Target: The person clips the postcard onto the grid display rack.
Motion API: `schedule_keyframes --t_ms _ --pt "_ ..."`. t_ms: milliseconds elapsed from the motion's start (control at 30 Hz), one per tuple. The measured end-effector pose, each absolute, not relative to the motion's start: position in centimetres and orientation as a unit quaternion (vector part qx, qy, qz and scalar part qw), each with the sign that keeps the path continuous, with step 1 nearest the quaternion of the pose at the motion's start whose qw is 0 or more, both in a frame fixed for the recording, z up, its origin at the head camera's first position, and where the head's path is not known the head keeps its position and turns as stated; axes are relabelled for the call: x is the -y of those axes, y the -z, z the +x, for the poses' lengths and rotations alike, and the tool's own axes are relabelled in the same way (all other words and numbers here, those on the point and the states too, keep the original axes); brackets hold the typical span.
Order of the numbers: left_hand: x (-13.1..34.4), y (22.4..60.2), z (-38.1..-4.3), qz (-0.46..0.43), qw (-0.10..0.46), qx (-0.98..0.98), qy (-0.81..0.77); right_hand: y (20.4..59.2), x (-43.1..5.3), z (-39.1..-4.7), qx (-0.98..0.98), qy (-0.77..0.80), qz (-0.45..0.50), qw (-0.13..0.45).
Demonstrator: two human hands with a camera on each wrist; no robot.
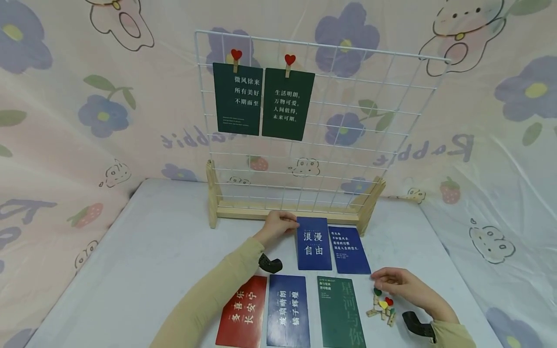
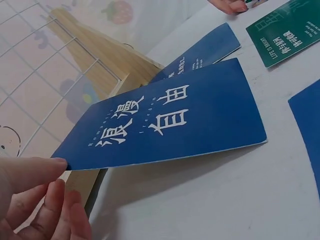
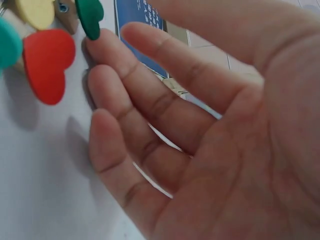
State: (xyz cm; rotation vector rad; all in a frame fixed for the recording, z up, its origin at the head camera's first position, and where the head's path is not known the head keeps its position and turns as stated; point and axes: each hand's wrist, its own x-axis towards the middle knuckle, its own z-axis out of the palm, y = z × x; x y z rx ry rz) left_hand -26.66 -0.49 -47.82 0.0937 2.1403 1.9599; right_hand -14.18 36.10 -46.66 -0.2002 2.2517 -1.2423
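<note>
Head view, five o'clock: left hand (image 1: 278, 224) pinches a blue rectangular card with large white characters (image 1: 314, 244) at its ten-o'clock corner; right hand (image 1: 405, 287), fingers relaxed, is beside heart-topped wooden clips (image 1: 383, 305), four o'clock of the card. Such a one-corner pinch could let the card pivot or slip.
</note>
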Motion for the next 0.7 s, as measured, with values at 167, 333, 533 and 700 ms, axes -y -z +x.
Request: schedule_keyframes --t_ms 167,333,533,700 --pt "0.6 47.77 -26.72 0.032 0.119 -0.719 -0.684 46.53 -35.87 -14.02 -0.829 0.474 -0.081 0.286" --pt "0.76 47.51 -26.57 0.032 0.115 -0.715 -0.689 46.55 -35.83 -13.85 -0.83 0.472 -0.09 0.283" --pt "0.91 47.52 -26.5 0.031 0.128 -0.698 -0.704 46.91 -36.04 -13.98 -0.839 0.46 -0.1 0.273" --pt "1.32 47.34 -26.46 0.038 0.134 -0.688 -0.712 46.97 -36.12 -13.97 -0.841 0.457 -0.103 0.27"
